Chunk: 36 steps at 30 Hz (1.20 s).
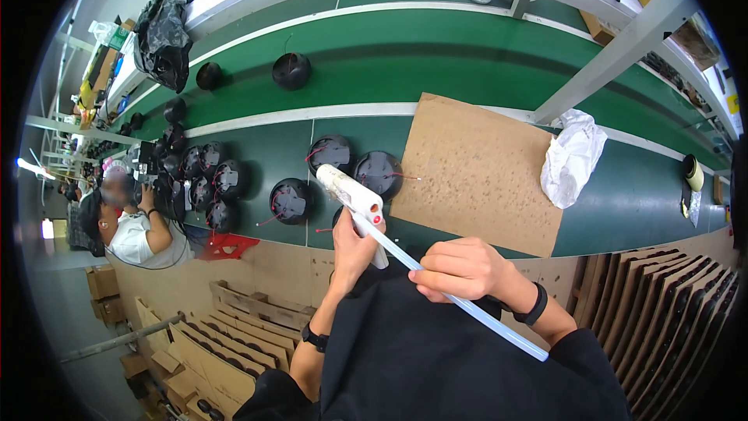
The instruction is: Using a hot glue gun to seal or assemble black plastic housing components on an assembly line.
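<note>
My left hand [354, 248] is closed around a white hot glue gun [357, 196] with a stained nozzle, pointing away and to the left. Between the fingers of my right hand [460, 267] is a long translucent glue stick [506, 333]. Its far end meets the back of the gun; whether it is inside cannot be made out. Beyond the gun stand round black housings with thin red wires: one housing [379, 174] by the cardboard, a second housing [330, 153] behind, and a third housing [292, 201] to the left. Another is partly hidden behind my left hand.
A speckled cardboard sheet [479, 175] lies on the bench, with a crumpled white bag [574, 157] at its right. Behind runs a green conveyor belt [405, 51] carrying black housings. A metal post [615, 54] rises at right. A co-worker [148, 235] sits left; cardboard racks [662, 320] stand right.
</note>
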{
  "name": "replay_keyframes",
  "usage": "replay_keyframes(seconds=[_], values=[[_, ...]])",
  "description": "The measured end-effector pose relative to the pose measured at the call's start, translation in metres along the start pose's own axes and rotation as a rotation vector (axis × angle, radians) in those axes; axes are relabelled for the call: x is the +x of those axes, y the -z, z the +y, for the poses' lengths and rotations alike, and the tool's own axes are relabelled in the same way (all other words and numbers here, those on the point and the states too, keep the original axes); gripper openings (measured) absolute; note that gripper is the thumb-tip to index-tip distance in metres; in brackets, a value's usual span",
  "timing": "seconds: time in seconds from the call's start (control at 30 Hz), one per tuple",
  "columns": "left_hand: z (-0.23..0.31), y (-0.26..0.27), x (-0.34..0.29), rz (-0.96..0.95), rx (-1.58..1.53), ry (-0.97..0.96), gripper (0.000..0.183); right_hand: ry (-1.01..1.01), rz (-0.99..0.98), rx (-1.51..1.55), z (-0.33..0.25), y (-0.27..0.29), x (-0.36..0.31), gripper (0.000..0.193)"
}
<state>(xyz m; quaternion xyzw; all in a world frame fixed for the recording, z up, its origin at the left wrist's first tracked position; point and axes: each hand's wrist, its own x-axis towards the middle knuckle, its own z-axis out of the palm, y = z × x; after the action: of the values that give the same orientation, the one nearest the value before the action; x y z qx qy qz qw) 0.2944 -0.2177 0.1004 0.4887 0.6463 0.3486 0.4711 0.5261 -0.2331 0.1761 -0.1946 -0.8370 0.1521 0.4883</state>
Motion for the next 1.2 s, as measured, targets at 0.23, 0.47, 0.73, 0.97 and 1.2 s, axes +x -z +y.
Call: replay_keyframes(seconds=[0.23,0.47,0.73,0.97,1.2], values=[[0.014,-0.034,-0.01,-0.109,0.173,-0.181,0.043,-0.07,0.156,-0.064,-0.024,0.035,-0.027,0.01],[0.016,-0.065,-0.01,-0.263,0.043,-0.048,0.036,-0.185,0.182,-0.118,-0.03,0.058,-0.052,0.007],[0.022,-0.081,-0.011,-0.302,0.052,-0.099,0.034,-0.29,0.186,-0.191,-0.04,0.064,-0.063,0.014],[0.021,-0.104,0.007,-0.356,0.252,-0.19,0.045,-0.409,0.054,-0.31,-0.033,0.075,-0.044,0.02],[0.009,-0.142,0.011,-0.45,0.292,-0.358,0.043,-0.562,-0.134,-0.408,-0.003,0.081,-0.053,0.018]])
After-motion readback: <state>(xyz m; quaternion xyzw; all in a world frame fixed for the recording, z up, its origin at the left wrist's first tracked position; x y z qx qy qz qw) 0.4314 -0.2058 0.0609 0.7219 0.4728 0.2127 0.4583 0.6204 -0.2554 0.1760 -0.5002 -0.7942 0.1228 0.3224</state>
